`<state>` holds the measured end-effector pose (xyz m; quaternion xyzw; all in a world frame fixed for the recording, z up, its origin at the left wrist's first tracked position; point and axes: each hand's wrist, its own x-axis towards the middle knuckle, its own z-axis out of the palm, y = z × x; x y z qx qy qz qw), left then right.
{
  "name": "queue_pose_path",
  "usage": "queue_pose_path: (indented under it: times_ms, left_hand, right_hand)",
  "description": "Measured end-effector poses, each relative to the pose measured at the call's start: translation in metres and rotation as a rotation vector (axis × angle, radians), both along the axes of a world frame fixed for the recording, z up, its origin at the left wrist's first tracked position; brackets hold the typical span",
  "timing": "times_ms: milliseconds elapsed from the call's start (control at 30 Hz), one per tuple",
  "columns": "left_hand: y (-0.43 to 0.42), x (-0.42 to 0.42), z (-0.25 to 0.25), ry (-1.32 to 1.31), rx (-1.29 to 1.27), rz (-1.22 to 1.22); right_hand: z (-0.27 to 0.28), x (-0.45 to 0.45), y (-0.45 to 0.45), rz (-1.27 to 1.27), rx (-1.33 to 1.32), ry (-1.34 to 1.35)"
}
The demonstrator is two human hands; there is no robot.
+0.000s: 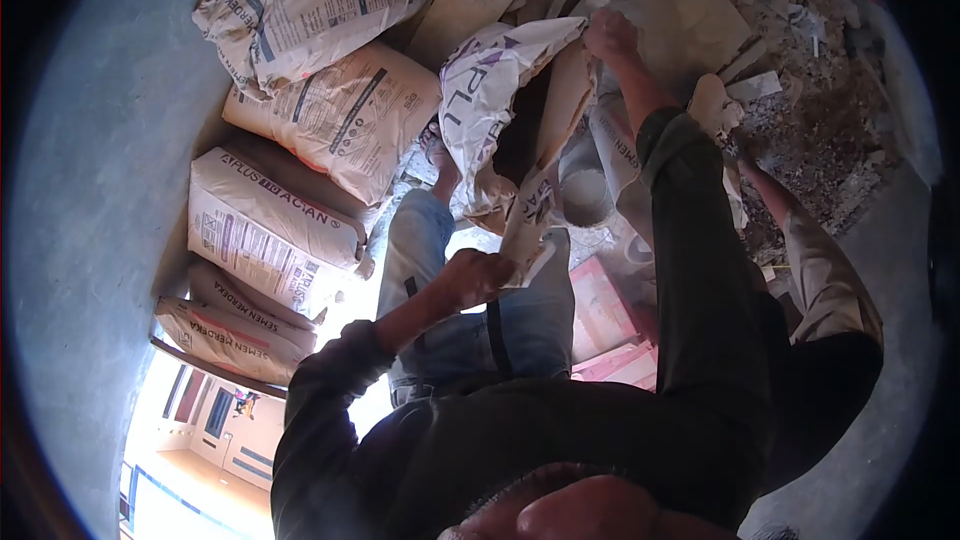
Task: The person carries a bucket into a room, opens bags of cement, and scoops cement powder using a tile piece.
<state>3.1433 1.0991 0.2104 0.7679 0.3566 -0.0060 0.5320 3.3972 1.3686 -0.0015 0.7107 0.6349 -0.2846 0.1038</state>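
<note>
An opened white paper bag with purple and black print (478,95) stretches between my two hands, its torn mouth showing a dark inside. My left hand (472,278) is closed on the bag's lower torn edge, in front of my jeans. Farther forward, my right hand (610,35) grips the bag's far corner. Just right of the bag is a round grey container (586,192), partly hidden, beside another printed bag (617,155).
Full cement bags (320,0) lie along the left wall, with more (268,230) nearer me. Flat boards (660,10) and rubble (830,110) cover the right front. Another person's limb (770,192) reaches in at the right. Pinkish boxes (600,310) lie by my legs.
</note>
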Motion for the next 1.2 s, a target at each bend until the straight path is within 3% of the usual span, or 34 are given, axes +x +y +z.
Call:
queue_pose_path:
  times_ms: [333, 433, 567, 633, 700, 733, 867, 900, 967, 1033, 1100, 1200]
  left_hand:
    - [-0.009, -0.044, 0.039, 0.075, 0.012, 0.006]
    - [-0.026, -0.066, 0.046, 0.157, 0.021, 0.009]
    - [-0.040, -0.082, 0.059, 0.179, 0.173, 0.108]
    - [-0.038, -0.080, 0.054, 0.177, 0.243, 0.130]
    - [-0.041, -0.082, 0.052, 0.329, 0.014, -0.055]
    - [-0.030, -0.077, 0.058, 0.324, 0.017, -0.063]
    - [0.038, -0.060, 0.087, 0.342, -0.045, 0.183]
    - [0.056, -0.058, 0.084, 0.278, -0.020, 0.294]
    - [0.080, -0.046, 0.056, 0.417, 0.055, 0.461]
    - [0.118, -0.013, 0.021, 0.458, 0.223, 0.566]
    - [0.138, 0.009, -0.018, 0.548, 0.193, 0.734]
    - [0.148, 0.037, -0.033, 0.566, 0.357, 0.598]
  right_hand:
    - [-0.028, 0.014, -0.006, -0.140, -0.010, 0.024]
    - [-0.031, 0.021, 0.002, -0.017, -0.062, 0.015]
    - [-0.054, 0.019, -0.001, -0.096, -0.042, 0.003]
    - [-0.047, 0.021, 0.000, -0.073, -0.031, 0.016]
    - [-0.036, 0.020, -0.004, -0.049, -0.027, 0.000]
    - [-0.026, 0.017, -0.003, -0.024, -0.019, -0.006]
    - [0.040, 0.017, -0.024, 0.016, -0.028, 0.049]
    - [0.054, 0.013, -0.033, -0.072, -0.028, 0.017]
    - [0.080, 0.008, -0.051, -0.167, -0.023, -0.011]
    - [0.102, 0.006, -0.069, -0.281, -0.225, 0.051]
    - [0.101, -0.001, -0.095, -0.257, -0.160, 0.019]
    - [0.060, -0.004, -0.140, -0.210, -0.093, 0.032]
